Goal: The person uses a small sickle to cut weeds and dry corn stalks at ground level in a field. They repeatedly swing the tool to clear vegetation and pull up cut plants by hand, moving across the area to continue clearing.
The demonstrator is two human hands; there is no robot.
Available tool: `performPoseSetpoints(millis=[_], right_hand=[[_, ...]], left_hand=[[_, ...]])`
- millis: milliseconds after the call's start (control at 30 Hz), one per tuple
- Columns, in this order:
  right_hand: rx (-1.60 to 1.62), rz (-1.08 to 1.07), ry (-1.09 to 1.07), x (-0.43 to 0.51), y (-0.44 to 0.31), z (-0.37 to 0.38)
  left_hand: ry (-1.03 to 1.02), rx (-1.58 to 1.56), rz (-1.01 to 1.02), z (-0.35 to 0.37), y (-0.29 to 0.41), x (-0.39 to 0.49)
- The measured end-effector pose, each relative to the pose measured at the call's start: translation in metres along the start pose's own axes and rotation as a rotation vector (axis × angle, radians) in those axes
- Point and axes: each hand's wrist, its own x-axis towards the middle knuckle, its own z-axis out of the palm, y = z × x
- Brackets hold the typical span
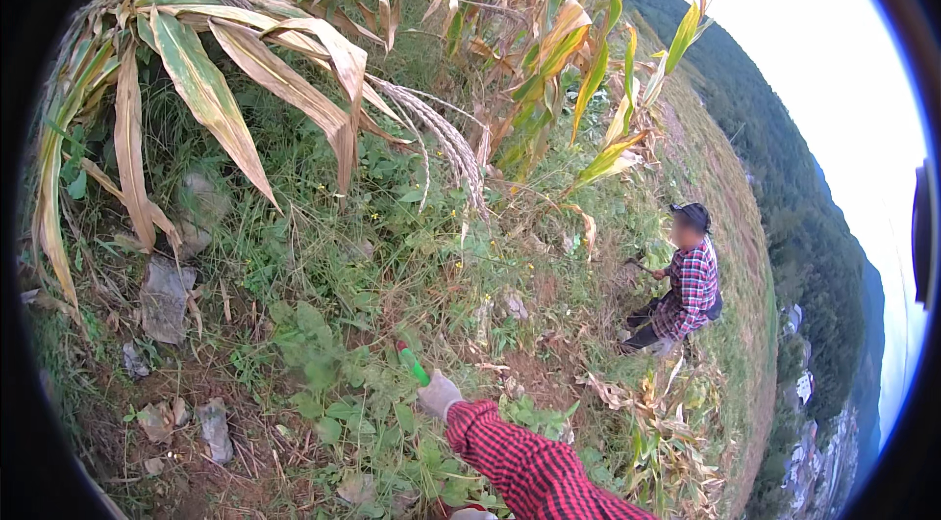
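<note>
My right hand, in a pale work glove below a red-and-black checked sleeve, reaches in from the lower right. It is closed around the green-and-red handle of a hand tool. No blade can be made out against the grass beyond the handle. Broad-leaved green weeds grow just left of the hand, mixed with tall grass. At the bottom edge, a pale shape with red beside it may be my left hand, mostly cut off; its hold cannot be told.
Drying maize plants lean across the top, with a drooping tassel. Stones lie on the soil at left. A person in a checked shirt crouches at right, holding a tool. Dry maize stalks lie below them on the slope.
</note>
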Motion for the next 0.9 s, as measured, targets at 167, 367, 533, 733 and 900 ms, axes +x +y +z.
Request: performPoseSetpoints(millis=[167,367,533,733,900], right_hand=[[1.327,0.541,0.262,-0.142,-0.026,-0.033],[1.422,0.735,0.098,-0.281,-0.008,-0.021],[1.081,0.821,0.243,-0.251,0.068,-0.052],[1.009,0.682,0.313,-0.217,0.128,-0.127],[0.46,0.491,0.217,-0.174,0.197,-0.132]], left_hand=[[0.094,0.007,0.057,0.007,0.032,0.024],[0.225,-0.055,0.191,0.036,0.008,0.019],[0.231,-0.238,0.047,0.05,-0.043,-0.011],[0.276,-0.1,-0.109,0.019,-0.088,-0.005],[0.447,-0.105,-0.32,0.013,-0.102,0.027]])
